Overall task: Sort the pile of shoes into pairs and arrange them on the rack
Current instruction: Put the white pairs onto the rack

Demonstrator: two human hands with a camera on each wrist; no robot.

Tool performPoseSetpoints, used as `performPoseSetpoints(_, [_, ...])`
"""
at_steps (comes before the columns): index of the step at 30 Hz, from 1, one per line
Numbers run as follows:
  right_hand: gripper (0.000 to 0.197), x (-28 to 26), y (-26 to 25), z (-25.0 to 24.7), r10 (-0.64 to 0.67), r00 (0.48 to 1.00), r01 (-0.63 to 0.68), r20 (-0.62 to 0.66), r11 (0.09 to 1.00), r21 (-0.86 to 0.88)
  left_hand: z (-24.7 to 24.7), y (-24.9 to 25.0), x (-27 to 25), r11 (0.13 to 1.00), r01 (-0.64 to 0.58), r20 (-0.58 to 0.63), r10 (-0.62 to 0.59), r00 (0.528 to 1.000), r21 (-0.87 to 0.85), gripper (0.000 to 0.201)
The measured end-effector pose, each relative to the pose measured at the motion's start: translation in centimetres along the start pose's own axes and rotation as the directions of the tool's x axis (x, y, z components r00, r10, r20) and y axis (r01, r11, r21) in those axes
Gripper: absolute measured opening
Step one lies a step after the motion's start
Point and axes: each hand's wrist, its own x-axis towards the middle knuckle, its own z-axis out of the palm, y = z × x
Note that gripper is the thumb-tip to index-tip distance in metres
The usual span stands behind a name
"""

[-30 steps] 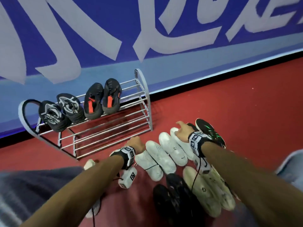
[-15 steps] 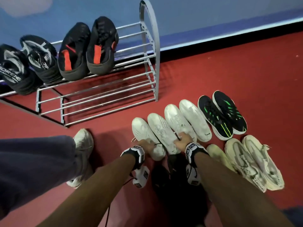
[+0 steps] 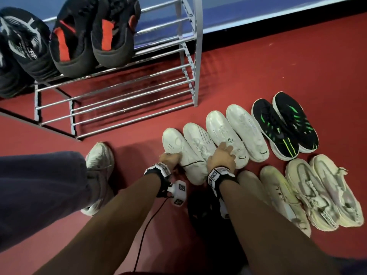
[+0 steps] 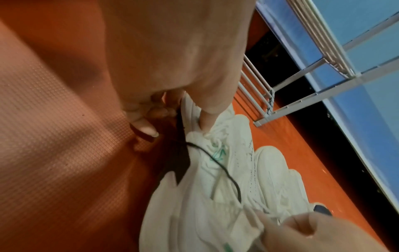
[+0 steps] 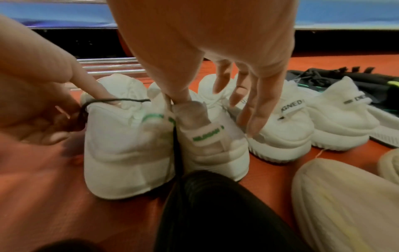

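Floor: red mat [image 3: 248,72] under everything, blue wall behind.
Near row: cream shoes [image 3: 317,191] and a dark shoe [image 3: 200,211] lie closest to the person, untouched.
Left grip: left hand [image 3: 168,159] pinches the heel collar of the left white shoe [image 3: 178,153], a finger tucked inside the opening and the rest curled behind the heel.
Right grip: right hand [image 3: 221,157] pinches the heel tab of the right white shoe [image 3: 198,139] between thumb and forefinger; the other fingers splay loose over the neighbouring white pair [image 3: 238,132].
What changed: a second ago the hands were still reaching over the row; half a second ago they dropped to these heels, and now both have hold.
Meaning: my read is that this pair, green-lettered heels touching, is picked and ready to lift.
Beyond: black-and-green pair [image 3: 286,124] waits at the row's right end.
Rack: rack [image 3: 190,56] stands farther back left; two dark pairs [image 3: 75,44] fill part of its top tier, lower bars free.
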Motion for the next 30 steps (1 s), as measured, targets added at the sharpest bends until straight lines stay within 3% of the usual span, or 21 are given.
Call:
performPoseSetpoints(5, [0.057, 1.4, -0.3, 1.2, 0.139, 0.987, -0.151, 0.085, 0.979, 0.141, 0.4, -1.9, 1.3, 0.996, -0.031, 0.093, 0.023, 0.995, 0.085, 0.023])
performPoseSetpoints(10, [0.059, 1.1, 0.2, 1.2, 0.091, 0.994, -0.09, 0.061, 0.996, -0.027, 0.0, -1.1, -0.6, 0.988, -0.098, 0.118, 0.084, 0.989, 0.119, 0.029])
performPoseSetpoints(12, [0.057, 1.2, 0.1, 0.9, 0.045, 0.99, -0.037, 0.135, 0.997, -0.061, -0.8, -0.6, -1.2, 0.979, -0.156, 0.071, 0.148, 0.986, 0.128, 0.007])
performPoseSetpoints(15, [0.069, 1.7, 0.3, 0.6, 0.055, 0.951, -0.039, 0.304, 0.998, -0.059, -2.6, -0.7, -0.3, 0.953, -0.233, 0.076, 0.222, 0.972, 0.192, 0.036])
performPoseSetpoints(18, [0.057, 1.8, 0.2, 0.2, -0.046, 0.918, 0.027, 0.395, 0.998, 0.054, -4.3, 0.0, -1.2, 0.898, -0.283, 0.114, 0.259, 0.959, 0.338, 0.045])
performPoseSetpoints(21, [0.038, 1.3, -0.3, -0.9, -0.104, 0.92, 0.082, 0.378, 0.994, 0.076, -5.4, 0.7, -2.2, 0.826, -0.309, 0.138, 0.276, 0.951, 0.472, 0.041])
performPoseSetpoints(24, [0.016, 1.0, -1.1, -2.5, -0.194, 0.943, 0.126, 0.27, 0.96, 0.249, -6.1, 2.9, -5.5, 0.779, -0.324, 0.139, 0.297, 0.945, 0.536, 0.041])
performPoseSetpoints(27, [0.023, -0.7, -2.3, -6.4, -0.285, 0.936, 0.204, 0.208, 0.918, 0.341, -6.7, 5.6, -9.6, 0.717, -0.373, 0.165, 0.346, 0.924, 0.588, 0.035])
performPoseSetpoints(30, [0.04, -2.2, -4.1, -10.2, -0.346, 0.92, 0.29, 0.184, 0.917, 0.274, -7.7, 8.4, -13.2, 0.677, -0.468, 0.227, 0.418, 0.88, 0.568, 0.038])
